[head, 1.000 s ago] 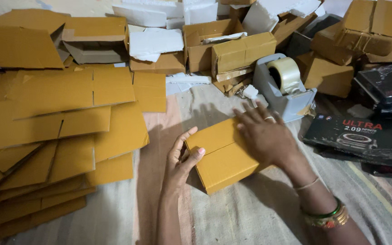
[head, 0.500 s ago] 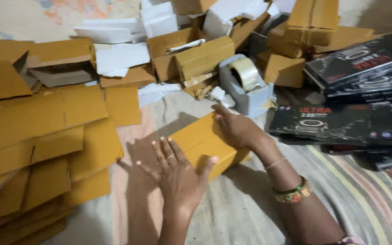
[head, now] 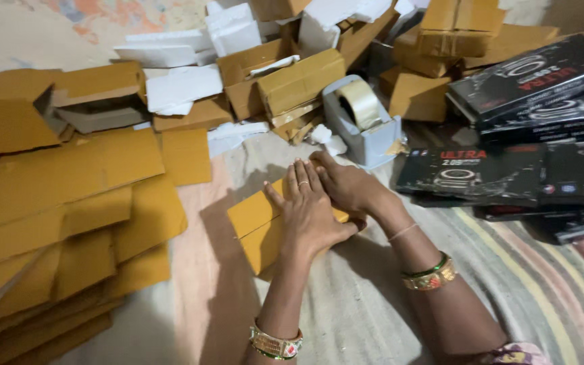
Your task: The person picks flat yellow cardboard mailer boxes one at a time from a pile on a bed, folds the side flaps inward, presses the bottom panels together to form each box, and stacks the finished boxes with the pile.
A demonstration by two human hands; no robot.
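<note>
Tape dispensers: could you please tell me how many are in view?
1: the grey tape dispenser sits just beyond the small yellow box under both hands. Others may be hidden among the piled boxes.

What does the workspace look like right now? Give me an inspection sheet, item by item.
Surface: striped cloth spread over the floor, all work laid on it.
Job's things: small yellow-brown cardboard box, closed, lying flat under both hands.
Clutter: flat cardboard blanks stacked at left; folded boxes and white foam pieces heaped behind; black printed product boxes at right.
Grippers: left hand flat on the box top; right hand pressing its far edge; the two hands touch.
Tools: grey tape dispenser with a roll, just beyond the hands.
Cables: nothing seen.
Surroundings: patterned floor covering at top left.
</note>
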